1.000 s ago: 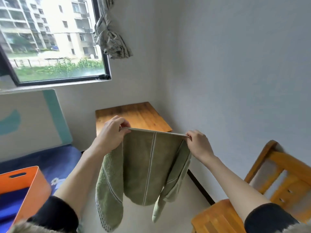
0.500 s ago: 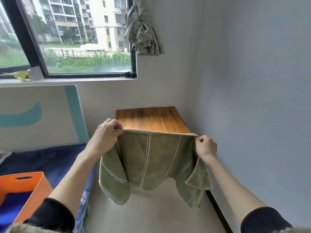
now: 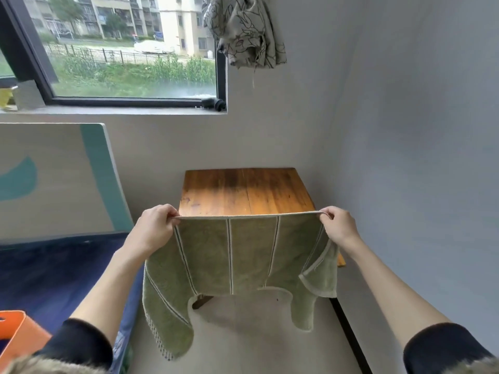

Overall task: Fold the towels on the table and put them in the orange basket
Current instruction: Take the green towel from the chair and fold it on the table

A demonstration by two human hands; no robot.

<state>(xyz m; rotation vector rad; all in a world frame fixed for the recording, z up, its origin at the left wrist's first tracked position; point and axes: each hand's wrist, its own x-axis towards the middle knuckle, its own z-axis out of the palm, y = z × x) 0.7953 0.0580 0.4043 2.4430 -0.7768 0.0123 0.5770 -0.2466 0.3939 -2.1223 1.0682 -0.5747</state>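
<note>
Left fingers: I am pinching the left end of the towel's top edge with my left hand (image 3: 155, 229), fingers curled over the hem.
Right fingers: my right hand (image 3: 339, 225) is gripping the right end of the same edge, fingers curled round it.
Towel: I am holding the green towel (image 3: 232, 260) up in the air, its top edge pulled nearly straight between my two hands. It is hanging in front of the near edge of the counter. Pale stripes are running down it. The left corner is drooping lowest, and on the right a corner is folding over and showing its pale border.
Counter: the wooden counter (image 3: 243, 190) is standing in the corner of the room, against both walls, behind the towel. Its near part is hidden by the cloth.
Basket: the orange basket (image 3: 19, 338) is sitting at the bottom left, well apart from the towel, with only one corner showing.
Bed: a dark blue bed (image 3: 54, 271) is lying to the left of the counter, under my left arm.
Board: a white and teal board (image 3: 67, 176) is leaning against the wall behind the bed.
Window: the window (image 3: 129, 49) is above the board, with a knotted curtain (image 3: 245, 31) hanging by its right side.
</note>
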